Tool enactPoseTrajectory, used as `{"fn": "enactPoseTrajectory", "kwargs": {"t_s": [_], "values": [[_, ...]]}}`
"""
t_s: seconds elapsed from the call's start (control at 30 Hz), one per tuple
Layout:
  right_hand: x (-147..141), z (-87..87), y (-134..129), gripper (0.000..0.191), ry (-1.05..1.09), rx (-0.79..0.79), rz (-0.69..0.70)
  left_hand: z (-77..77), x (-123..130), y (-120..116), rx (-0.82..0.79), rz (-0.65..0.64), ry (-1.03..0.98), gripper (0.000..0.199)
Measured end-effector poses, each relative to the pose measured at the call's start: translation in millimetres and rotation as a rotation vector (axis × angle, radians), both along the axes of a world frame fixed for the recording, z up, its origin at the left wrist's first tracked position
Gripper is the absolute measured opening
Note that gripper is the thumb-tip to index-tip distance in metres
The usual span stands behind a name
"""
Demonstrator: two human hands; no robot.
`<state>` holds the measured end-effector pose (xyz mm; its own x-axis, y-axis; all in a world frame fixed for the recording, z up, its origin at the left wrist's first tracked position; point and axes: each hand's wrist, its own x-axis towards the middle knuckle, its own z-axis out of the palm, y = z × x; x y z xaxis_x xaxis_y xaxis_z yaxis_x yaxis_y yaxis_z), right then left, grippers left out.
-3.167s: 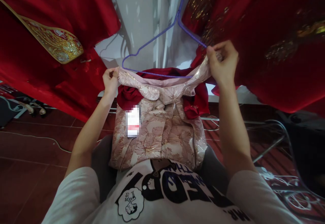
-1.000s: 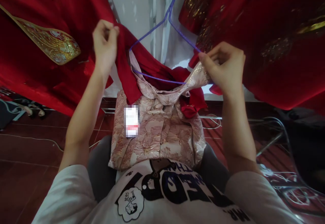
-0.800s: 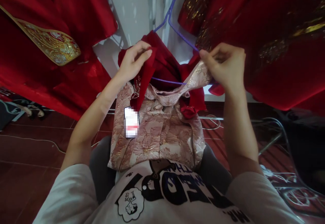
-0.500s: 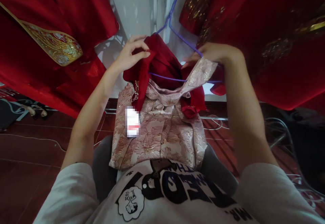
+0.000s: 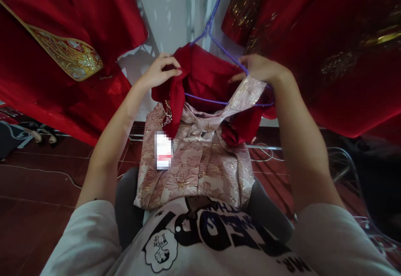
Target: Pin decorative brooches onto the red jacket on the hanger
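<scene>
A pink brocade dress (image 5: 184,171) with gold floral relief lies across my lap. Its wide strap (image 5: 247,94) runs up to the right end of a purple hanger (image 5: 216,38). Red cloth (image 5: 206,75) is draped around the hanger, with beaded fringe (image 5: 167,113) at its left edge. My left hand (image 5: 161,71) pinches that cloth between thumb and fingers near the hanger's left side. At the other end, my right hand (image 5: 261,69) is curled around the hanger's arm, its fingers at the red cloth and partly hidden. A blurred white tag (image 5: 163,150) hangs over the dress.
Red garments with gold embroidery (image 5: 72,52) hang on the left, and more red garments (image 5: 328,59) hang on the right. Behind the hanger is a pale wall (image 5: 159,8). A white cable (image 5: 40,167) crosses the red tiled floor (image 5: 46,184). A metal-framed chair (image 5: 360,175) stands at right.
The red cloth has spread wider across the hanger, and its right part has shifted outward. My left hand moved slightly left; the right fingers have come into clearer view.
</scene>
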<state>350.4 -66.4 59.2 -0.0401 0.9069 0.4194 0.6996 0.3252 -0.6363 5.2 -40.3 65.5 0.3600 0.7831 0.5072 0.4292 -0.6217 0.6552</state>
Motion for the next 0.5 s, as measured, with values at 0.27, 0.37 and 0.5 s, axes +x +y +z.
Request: {"fn": "enactPoseTrajectory", "kwargs": {"t_s": [0.27, 0.37, 0.5], "values": [[34.6, 22.2, -27.8, 0.042, -0.032, 0.171, -0.342, -0.9, -3.4, -7.9, -0.076, -0.015, -0.039, 0.015], [57.8, 26.1, -44.4, 0.040, -0.037, 0.141, -0.491, -3.5, -2.8, -9.8, -0.065, -0.025, -0.023, 0.016], [84.7, 26.2, -65.1, 0.028, -0.071, 0.129, -0.543, -6.8, -3.0, -11.7, -0.046, -0.030, -0.008, 0.014]]}}
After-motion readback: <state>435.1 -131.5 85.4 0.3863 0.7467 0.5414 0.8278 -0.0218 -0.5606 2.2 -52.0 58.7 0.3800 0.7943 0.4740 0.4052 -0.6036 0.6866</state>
